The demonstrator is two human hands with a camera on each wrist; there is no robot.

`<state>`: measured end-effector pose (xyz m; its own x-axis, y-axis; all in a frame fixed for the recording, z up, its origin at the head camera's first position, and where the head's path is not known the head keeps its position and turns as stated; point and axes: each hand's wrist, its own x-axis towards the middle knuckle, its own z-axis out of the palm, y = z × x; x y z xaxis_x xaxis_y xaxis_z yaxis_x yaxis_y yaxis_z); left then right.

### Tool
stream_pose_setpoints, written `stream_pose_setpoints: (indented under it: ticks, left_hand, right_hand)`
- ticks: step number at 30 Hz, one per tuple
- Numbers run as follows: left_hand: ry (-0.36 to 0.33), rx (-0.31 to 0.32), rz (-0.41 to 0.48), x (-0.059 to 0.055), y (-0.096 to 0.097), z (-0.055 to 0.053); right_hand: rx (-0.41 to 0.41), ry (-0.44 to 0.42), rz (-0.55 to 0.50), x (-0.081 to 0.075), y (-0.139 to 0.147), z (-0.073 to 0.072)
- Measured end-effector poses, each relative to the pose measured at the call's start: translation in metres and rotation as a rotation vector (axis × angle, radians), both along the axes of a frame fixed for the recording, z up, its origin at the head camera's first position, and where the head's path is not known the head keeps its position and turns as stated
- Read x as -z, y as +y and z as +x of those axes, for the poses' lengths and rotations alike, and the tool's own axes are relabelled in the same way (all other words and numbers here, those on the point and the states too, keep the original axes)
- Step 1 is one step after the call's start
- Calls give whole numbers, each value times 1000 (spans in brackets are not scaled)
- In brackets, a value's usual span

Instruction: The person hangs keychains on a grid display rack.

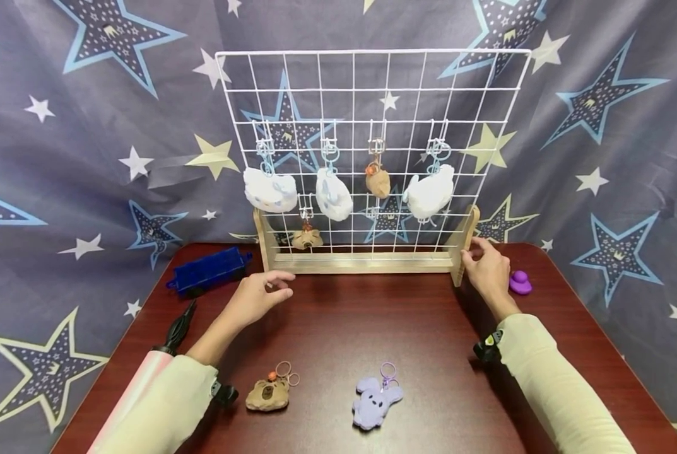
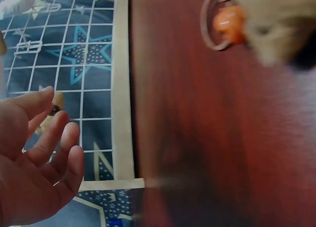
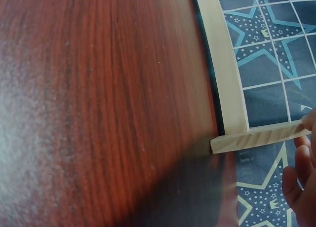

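Note:
A white wire grid rack (image 1: 372, 88) stands in a wooden base (image 1: 366, 263), hung with plush keychains. My right hand (image 1: 488, 268) pinches the base's right wooden side post (image 1: 466, 243), thumb on the inner side; in the right wrist view that hand (image 3: 301, 172) shows at the post's edge. My left hand (image 1: 261, 296) hovers in front of the base's left end with relaxed, slightly bent fingers and holds nothing. On the table lie a brown plush keychain (image 1: 268, 395) with an orange bead, and a lilac rabbit-like plush keychain (image 1: 374, 403).
White plush keychains (image 1: 270, 189) and small brown plush keychains (image 1: 378, 181) hang from the grid's hooks. A blue tray-like box (image 1: 209, 271) sits back left. A folded pink umbrella (image 1: 136, 384) lies by my left arm. At right is a purple toy duck (image 1: 520, 282). A star-patterned curtain hangs behind.

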<state>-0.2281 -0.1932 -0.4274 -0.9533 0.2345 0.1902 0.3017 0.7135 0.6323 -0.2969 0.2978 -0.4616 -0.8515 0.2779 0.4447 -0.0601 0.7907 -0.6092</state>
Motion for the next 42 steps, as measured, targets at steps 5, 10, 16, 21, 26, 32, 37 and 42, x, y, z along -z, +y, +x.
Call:
stream_pose_setpoints:
  ticks: [5, 10, 16, 21, 26, 32, 37, 42]
  left_hand:
    - [-70, 27, -16, 15, -5, 15]
    - [-175, 39, -32, 24, -10, 28]
    - [-247, 55, -56, 29, -11, 42]
    - [-263, 98, -99, 34, -14, 53]
    - [-279, 134, -122, 38, -17, 62]
    - [-282, 146, -143, 38, -19, 68]
    - [-243, 189, -188, 40, -18, 73]
    - [-221, 208, -218, 42, -17, 77]
  right_hand:
    - [-2, -7, -2, 1, -1, 1]
    - [-5, -6, -8, 1, -1, 0]
    - [-2, 2, -4, 1, 1, -1]
    - [-1, -6, -4, 1, 1, 0]
    - [1, -15, -12, 0, 1, 1]
    - [6, -20, -20, -2, 0, 1]
    - [5, -20, -22, -1, 0, 1]
    - [-2, -6, -20, -1, -1, 1]
